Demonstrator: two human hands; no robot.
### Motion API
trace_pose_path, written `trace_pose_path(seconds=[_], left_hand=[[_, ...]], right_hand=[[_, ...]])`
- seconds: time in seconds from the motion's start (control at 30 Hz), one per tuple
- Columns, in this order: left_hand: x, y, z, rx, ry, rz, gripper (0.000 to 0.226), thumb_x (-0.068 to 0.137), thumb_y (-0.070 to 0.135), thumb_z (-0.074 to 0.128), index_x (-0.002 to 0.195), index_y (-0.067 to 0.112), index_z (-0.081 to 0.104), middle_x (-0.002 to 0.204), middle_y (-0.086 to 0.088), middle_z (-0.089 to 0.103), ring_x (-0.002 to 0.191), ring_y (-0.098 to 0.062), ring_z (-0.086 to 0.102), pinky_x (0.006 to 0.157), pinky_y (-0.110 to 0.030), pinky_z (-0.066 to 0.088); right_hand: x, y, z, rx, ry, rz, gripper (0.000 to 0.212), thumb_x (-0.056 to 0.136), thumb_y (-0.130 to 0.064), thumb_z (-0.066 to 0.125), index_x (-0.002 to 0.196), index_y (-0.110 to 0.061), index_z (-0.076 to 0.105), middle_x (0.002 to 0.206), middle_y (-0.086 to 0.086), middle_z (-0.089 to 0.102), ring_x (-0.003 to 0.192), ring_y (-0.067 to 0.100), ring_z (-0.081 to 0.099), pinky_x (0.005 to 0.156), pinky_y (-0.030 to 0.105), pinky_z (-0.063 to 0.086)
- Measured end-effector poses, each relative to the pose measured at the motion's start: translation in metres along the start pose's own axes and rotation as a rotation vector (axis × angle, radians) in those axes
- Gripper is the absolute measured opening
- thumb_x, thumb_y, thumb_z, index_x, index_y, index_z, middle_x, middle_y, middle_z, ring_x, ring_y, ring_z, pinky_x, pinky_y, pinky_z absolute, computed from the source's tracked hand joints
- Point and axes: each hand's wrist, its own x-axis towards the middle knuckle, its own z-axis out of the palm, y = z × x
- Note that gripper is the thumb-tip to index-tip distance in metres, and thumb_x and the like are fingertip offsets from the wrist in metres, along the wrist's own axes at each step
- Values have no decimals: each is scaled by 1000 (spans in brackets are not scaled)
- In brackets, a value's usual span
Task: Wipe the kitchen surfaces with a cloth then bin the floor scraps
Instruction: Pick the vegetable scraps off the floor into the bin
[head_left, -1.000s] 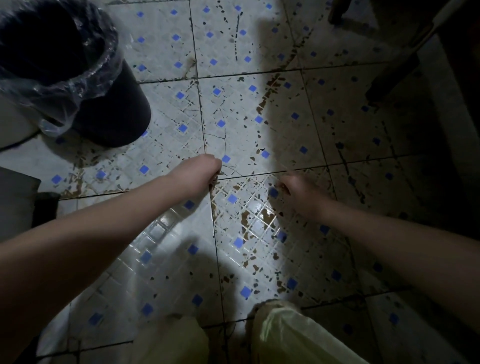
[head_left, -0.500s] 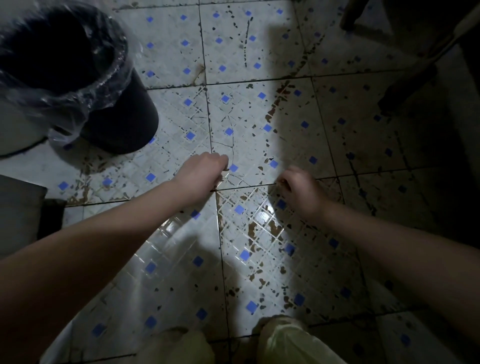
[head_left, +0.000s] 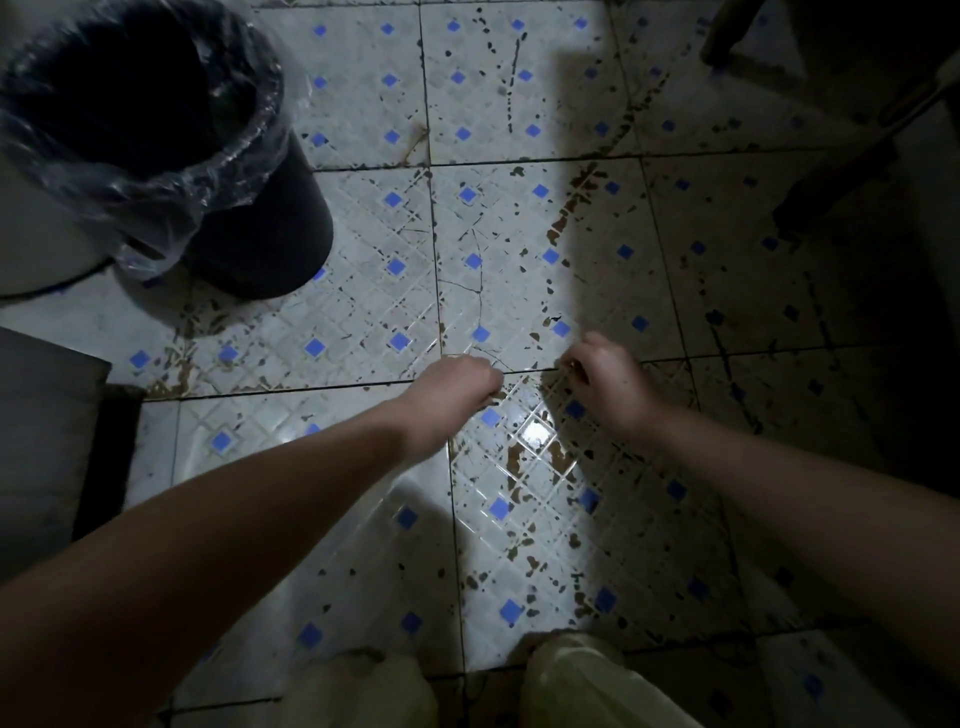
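Stained tiled floor, dark furniture leg

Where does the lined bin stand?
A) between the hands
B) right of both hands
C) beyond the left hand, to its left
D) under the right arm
C: the bin stands up and left of the left hand, apart from it and farther still from the right hand.

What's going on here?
A person is reaching down to the tiled floor with both bare hands. The left hand and right hand sit close together at a grout line, fingers curled toward tiles speckled with dark bits. Whether either holds a scrap is too dim to tell. A dark bin with a clear liner stands open to the left, apart from the hands.
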Motion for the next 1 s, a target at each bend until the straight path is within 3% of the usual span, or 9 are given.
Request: trace_pose_path(seconds=[0.1,0.2,0.53,0.7,0.87,1.0], left_hand=[[13,7,1,11,-37,27,13,93,5,45,91,9,58,93,-9,58,82,-25,55,73,-39,48],[20,10,3,47,-65,28,14,92,2,44,93,8,57,96,-10,57,85,-26,54,74,-38,46],[24,11,8,252,-103,91,30,83,-13,49,105,7,50,106,-10,50,91,-23,49,75,-32,42],[12,0,-12,286,-2,46,27,83,-11,49,102,8,53,103,-8,52,91,-22,48,75,-29,38],[2,-15,-38,298,65,-29,21,85,-5,55,101,9,57,101,-7,54,91,-22,50,72,-27,36],[-9,-34,-58,283,133,-121,19,83,-3,58,98,8,58,100,-9,55,93,-24,51,73,-29,38]], right_hand=[[-6,7,1,-3,-29,-20,23,84,10,53,98,-4,63,100,6,55,85,19,55,73,29,51],[-12,12,0,33,-44,-13,16,84,10,49,89,1,61,92,9,52,80,21,50,68,35,46],[-10,22,3,122,-49,70,11,91,-5,51,86,-4,60,92,5,52,80,17,51,66,29,41],[1,9,1,61,-20,3,15,87,3,51,93,-4,64,97,7,55,85,20,55,74,37,51],[27,-21,-9,14,16,-24,24,87,5,53,106,-7,64,106,5,56,92,20,56,77,29,48],[47,-55,-22,10,22,-100,26,89,0,53,112,-8,61,110,4,55,92,18,55,85,35,51]])
